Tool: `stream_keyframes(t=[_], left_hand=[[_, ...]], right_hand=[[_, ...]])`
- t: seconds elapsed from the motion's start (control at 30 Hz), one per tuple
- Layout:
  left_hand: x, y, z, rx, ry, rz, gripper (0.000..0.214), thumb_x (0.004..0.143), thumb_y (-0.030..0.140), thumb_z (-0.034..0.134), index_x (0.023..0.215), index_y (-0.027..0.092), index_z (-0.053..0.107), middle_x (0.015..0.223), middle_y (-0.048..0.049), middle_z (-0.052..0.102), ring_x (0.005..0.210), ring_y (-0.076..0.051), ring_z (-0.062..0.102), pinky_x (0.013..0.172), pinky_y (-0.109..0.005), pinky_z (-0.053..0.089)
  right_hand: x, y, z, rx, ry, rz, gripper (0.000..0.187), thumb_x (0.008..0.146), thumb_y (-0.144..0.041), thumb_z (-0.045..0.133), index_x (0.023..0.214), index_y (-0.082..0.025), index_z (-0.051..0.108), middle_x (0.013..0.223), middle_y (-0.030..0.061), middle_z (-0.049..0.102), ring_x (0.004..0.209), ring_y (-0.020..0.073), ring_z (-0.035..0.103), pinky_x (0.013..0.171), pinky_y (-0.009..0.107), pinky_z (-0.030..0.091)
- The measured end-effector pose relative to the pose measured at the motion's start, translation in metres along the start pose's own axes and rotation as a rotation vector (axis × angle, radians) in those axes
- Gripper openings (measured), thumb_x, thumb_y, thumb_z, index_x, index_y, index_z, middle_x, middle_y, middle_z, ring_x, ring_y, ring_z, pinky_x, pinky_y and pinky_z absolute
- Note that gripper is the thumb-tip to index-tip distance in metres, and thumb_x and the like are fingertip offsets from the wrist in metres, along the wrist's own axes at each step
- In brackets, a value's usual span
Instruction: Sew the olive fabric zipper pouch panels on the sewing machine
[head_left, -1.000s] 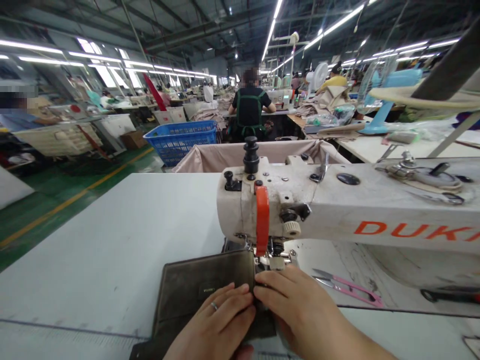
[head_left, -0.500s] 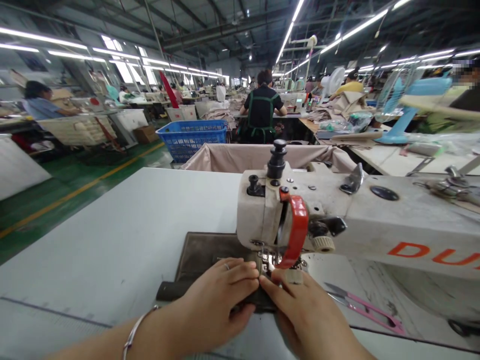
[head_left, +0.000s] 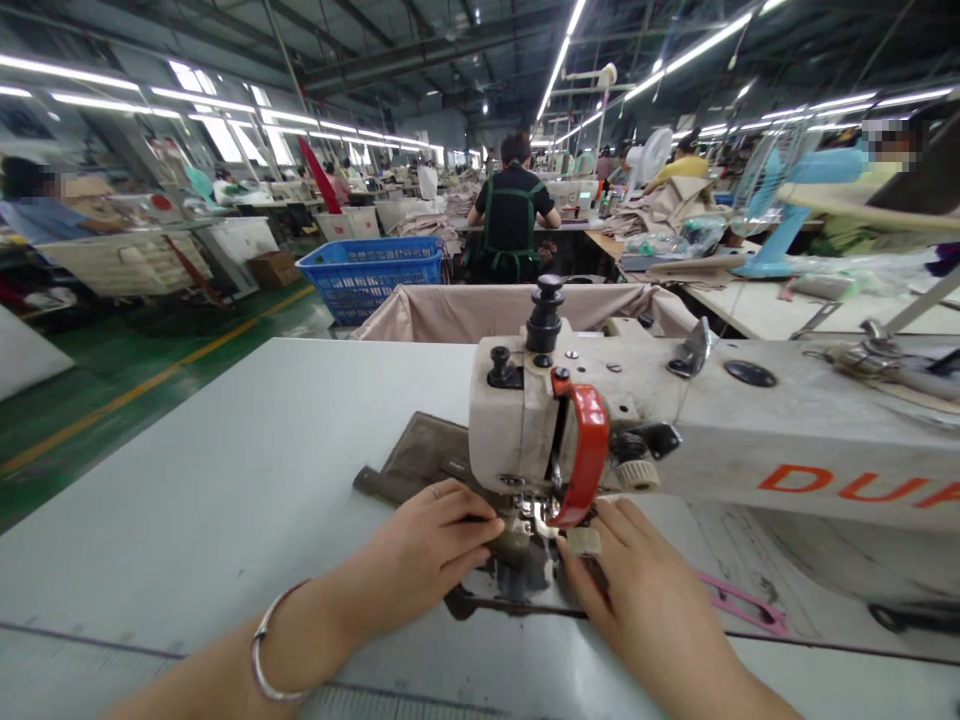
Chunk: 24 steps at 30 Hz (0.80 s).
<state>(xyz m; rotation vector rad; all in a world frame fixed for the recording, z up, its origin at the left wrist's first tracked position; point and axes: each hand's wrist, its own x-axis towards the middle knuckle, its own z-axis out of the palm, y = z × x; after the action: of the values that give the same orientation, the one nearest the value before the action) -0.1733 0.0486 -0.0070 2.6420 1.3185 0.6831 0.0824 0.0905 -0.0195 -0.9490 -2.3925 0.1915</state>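
A dark olive-brown fabric panel (head_left: 424,447) with a small label lies slantwise on the sewing table, partly beneath the head of a sewing machine (head_left: 506,420). One long side looks folded or rolled. My left hand (head_left: 439,530) is closed, its fingertips pinching the panel's near edge just left of the presser foot (head_left: 536,518). To the right of the foot, my right hand (head_left: 637,570) has its fingers curled around a dark edge of the panel, near a small pale block (head_left: 583,542). The machine's red guard (head_left: 589,450) and the block partly cover those fingertips.
Pink thread snips (head_left: 750,602) lie right of my right hand, partly hidden by it. Behind the table are a cloth-lined bin (head_left: 450,310) and a blue basket (head_left: 371,275). A co-worker (head_left: 514,205) sits ahead, back turned. A blue fan (head_left: 787,210) stands at right.
The panel has turned under the machine, its far corner swinging away from me. My left hand has shifted slightly left, and my right hand to the right, over part of the snips.
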Motion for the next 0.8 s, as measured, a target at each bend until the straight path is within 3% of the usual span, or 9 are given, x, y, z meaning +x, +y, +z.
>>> stream_keyframes(t=[0.17,0.27,0.37,0.53,0.8], left_hand=[[0.001,0.005,0.007,-0.049,0.094,0.045,0.016,0.098,0.022,0.055,0.108,0.019,0.067,0.107,-0.0028,0.073,0.102,-0.017,0.066,0.097,-0.033,0.053],[0.005,0.018,0.016,-0.018,0.134,0.038,0.016,0.099,0.024,0.054,0.103,0.018,0.068,0.103,-0.0026,0.075,0.097,-0.018,0.068,0.093,-0.033,0.054],[0.007,0.026,0.023,-0.037,0.176,-0.027,0.017,0.099,0.023,0.052,0.1,0.02,0.069,0.098,-0.0012,0.075,0.091,-0.017,0.068,0.088,-0.032,0.055],[0.006,0.027,0.028,-0.092,0.218,-0.115,0.014,0.097,0.022,0.056,0.093,0.021,0.07,0.094,0.0003,0.075,0.085,-0.017,0.068,0.082,-0.031,0.056],[0.018,0.019,0.028,-0.083,0.243,-0.1,0.014,0.094,0.017,0.058,0.089,0.021,0.071,0.091,0.0002,0.075,0.083,-0.017,0.068,0.084,-0.031,0.055]], right_hand=[[-0.001,0.0,0.002,-0.051,-0.029,0.003,0.027,0.095,-0.021,0.055,0.068,-0.02,0.057,0.07,0.004,0.055,0.076,0.0246,0.05,0.071,0.04,0.043],[-0.004,-0.007,0.003,0.149,-0.031,-0.075,0.009,0.093,-0.015,0.057,0.089,-0.019,0.064,0.09,0.0057,0.063,0.089,0.0245,0.055,0.079,0.039,0.047],[-0.005,-0.012,0.006,0.283,-0.048,-0.129,0.023,0.094,-0.007,0.053,0.11,-0.02,0.064,0.104,0.0056,0.065,0.096,0.0214,0.058,0.085,0.035,0.05],[-0.004,-0.012,0.011,0.302,-0.009,-0.12,0.021,0.096,-0.009,0.05,0.101,-0.02,0.067,0.1,0.0067,0.067,0.095,0.0223,0.06,0.083,0.035,0.053],[0.001,-0.008,0.016,0.223,0.012,-0.119,0.024,0.092,-0.005,0.052,0.103,-0.019,0.068,0.103,0.009,0.067,0.09,0.0238,0.062,0.075,0.035,0.055]])
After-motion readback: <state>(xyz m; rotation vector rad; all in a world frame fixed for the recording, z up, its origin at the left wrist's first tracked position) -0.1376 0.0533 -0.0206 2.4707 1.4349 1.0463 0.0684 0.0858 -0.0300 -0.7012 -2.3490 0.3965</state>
